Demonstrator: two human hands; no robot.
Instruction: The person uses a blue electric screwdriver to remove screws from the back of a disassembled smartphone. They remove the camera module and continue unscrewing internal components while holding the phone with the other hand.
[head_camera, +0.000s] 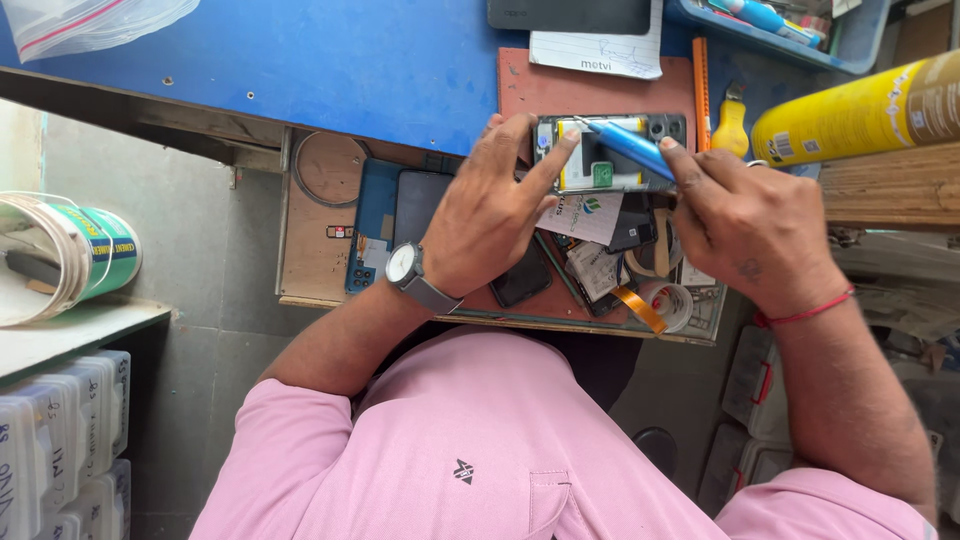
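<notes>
The blue-topped counter (330, 60) carries a reddish-brown work mat (580, 95), and on that mat lies the opened smartphone with its back cover off (610, 152), its yellow-and-white insides and camera cluster bare. So the opening-up looks done; the work inside the phone seems to be under way, and nothing suggests it is closed up again yet. Loose parts crowd the wooden tray (310, 250) below: dark phone screens, a blue circuit-backed panel, an orange flex ribbon (638, 308).

The phone lies flat just beyond both hands, between them. The left hand (490, 215), with a grey wristwatch (405, 265) on its wrist, is spread with fingers curled loosely, the forefinger stretched out and pressing on the phone's near-left part. The right hand (745, 225) is closed in a pinch around a blue-handled screwdriver (630, 145), whose thin tip slants down onto the phone's upper left. A yellow cylinder can (860, 110) lies to the right, well apart from the phone.
</notes>
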